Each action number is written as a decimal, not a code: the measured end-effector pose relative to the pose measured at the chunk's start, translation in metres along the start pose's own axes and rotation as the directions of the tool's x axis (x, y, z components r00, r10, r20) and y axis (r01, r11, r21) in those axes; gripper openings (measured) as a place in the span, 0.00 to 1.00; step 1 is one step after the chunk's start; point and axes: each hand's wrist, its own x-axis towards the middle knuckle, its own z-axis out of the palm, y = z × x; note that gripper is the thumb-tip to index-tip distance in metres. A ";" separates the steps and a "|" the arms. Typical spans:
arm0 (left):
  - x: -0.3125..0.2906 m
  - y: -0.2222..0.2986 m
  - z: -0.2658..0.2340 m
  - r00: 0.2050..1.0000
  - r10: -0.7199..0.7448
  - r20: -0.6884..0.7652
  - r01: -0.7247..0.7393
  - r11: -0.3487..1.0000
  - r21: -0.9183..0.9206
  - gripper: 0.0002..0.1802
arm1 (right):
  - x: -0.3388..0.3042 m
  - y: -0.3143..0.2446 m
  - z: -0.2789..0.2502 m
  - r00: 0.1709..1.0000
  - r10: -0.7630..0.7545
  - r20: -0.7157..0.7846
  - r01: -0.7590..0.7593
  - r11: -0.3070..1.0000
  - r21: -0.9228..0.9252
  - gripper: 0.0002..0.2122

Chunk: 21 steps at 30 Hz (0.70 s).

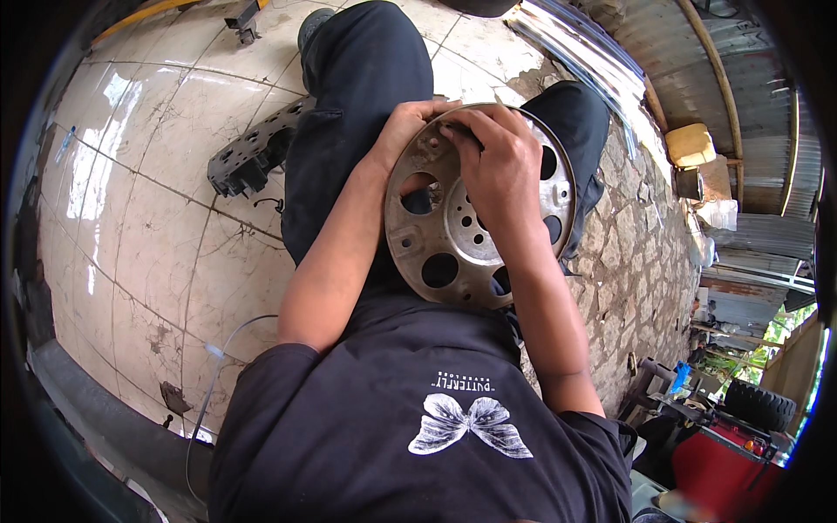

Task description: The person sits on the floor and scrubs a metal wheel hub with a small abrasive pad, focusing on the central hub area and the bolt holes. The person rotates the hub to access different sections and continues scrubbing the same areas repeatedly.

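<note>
A round metal flexplate (408, 187), pierced by large holes with a cluster of small holes at its hub, rests tilted on my lap. At its far left rim is my left hand (408, 129), its fingers curled over the edge. My right hand (503, 155) reaches across the plate. Its fingers are bent and pinched together near the far rim, close to my left fingers. Whatever sits between those right fingertips, if anything, is too small or hidden to make out. The right hand and forearm cover part of the plate's right half.
A dark metal block with several holes (255, 150) lies on the tiled floor (131, 227) left of my leg. A thin hose (207, 392) curves nearby. Right are stone paving (623, 261), a yellow container (690, 146), corrugated sheets (758, 231) and a red machine (719, 462).
</note>
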 end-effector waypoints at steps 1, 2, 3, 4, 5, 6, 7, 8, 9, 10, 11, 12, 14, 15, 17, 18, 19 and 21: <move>0.002 -0.001 -0.003 1.000 0.021 -0.006 -0.021 0.997 0.073 0.16 | 0.000 0.000 0.002 1.000 -0.011 -0.010 0.011 1.000 0.006 0.08; 0.002 -0.004 -0.007 1.000 0.009 -0.011 -0.008 0.998 0.059 0.16 | 0.000 0.001 0.004 1.000 -0.021 -0.020 0.021 1.000 0.012 0.08; -0.004 0.001 0.001 1.000 -0.002 -0.011 0.002 0.999 0.041 0.16 | -0.001 0.003 0.003 0.999 -0.033 -0.030 0.034 0.999 0.011 0.08; -0.008 0.004 0.006 1.000 -0.012 -0.010 0.013 1.000 0.024 0.16 | -0.006 0.003 0.001 1.000 0.000 -0.005 0.000 1.000 0.013 0.08; -0.009 0.003 0.009 1.000 -0.027 0.004 0.027 0.999 -0.019 0.16 | -0.014 0.004 -0.003 0.999 0.044 0.012 -0.045 0.999 0.018 0.08; -0.012 0.003 0.011 0.999 -0.037 0.013 0.038 0.997 -0.063 0.15 | -0.020 0.003 -0.008 0.996 0.082 0.032 -0.083 0.996 0.026 0.08; -0.013 0.003 0.012 0.999 -0.046 0.023 0.048 0.993 -0.108 0.15 | -0.023 0.003 -0.011 0.991 0.120 0.052 -0.122 0.992 0.033 0.08; -0.011 0.004 0.007 0.995 -0.080 0.064 0.091 0.978 -0.186 0.15 | -0.019 0.003 -0.011 0.995 0.087 0.052 -0.088 0.996 0.011 0.08; -0.008 0.002 0.006 0.997 -0.064 0.048 0.071 0.986 -0.153 0.15 | -0.014 0.004 -0.008 0.999 0.045 0.014 -0.045 0.999 0.017 0.08; -0.006 0.001 0.005 0.998 -0.047 0.032 0.050 0.992 -0.119 0.15 | -0.008 0.004 -0.001 1.000 0.002 -0.024 -0.001 1.000 0.021 0.09; -0.004 -0.001 0.004 0.999 -0.029 0.017 0.030 0.996 -0.085 0.15 | -0.002 0.005 0.004 0.997 -0.041 -0.062 0.043 0.999 0.024 0.09; -0.005 0.000 0.005 0.999 -0.038 0.005 0.038 0.996 -0.079 0.15 | 0.000 0.005 0.009 0.996 -0.049 -0.069 0.049 0.999 0.007 0.09; -0.008 0.002 0.009 0.998 -0.056 -0.018 0.055 0.996 -0.068 0.14 | -0.007 0.006 0.004 0.999 -0.024 -0.042 0.025 1.000 0.018 0.09; -0.009 0.003 0.009 0.997 -0.077 0.006 0.077 0.992 -0.103 0.14 | -0.011 0.008 -0.002 1.000 -0.015 -0.027 0.015 1.000 0.022 0.09; -0.011 0.005 0.009 0.992 -0.116 0.058 0.125 0.977 -0.173 0.14 | -0.017 0.014 -0.007 1.000 0.000 0.020 0.000 1.000 -0.010 0.09; -0.012 0.006 0.013 0.992 -0.119 0.035 0.123 0.974 -0.189 0.15 | -0.017 0.012 -0.007 1.000 0.005 0.021 -0.004 1.000 -0.026 0.09; -0.010 0.004 0.010 0.993 -0.100 0.063 0.111 0.974 -0.199 0.15 | -0.016 0.009 -0.008 1.000 0.010 0.022 -0.009 0.999 -0.041 0.09; -0.008 0.005 0.002 0.991 -0.064 0.114 0.088 0.972 -0.219 0.16 | -0.004 0.005 0.000 0.999 -0.025 -0.026 0.024 0.999 -0.044 0.09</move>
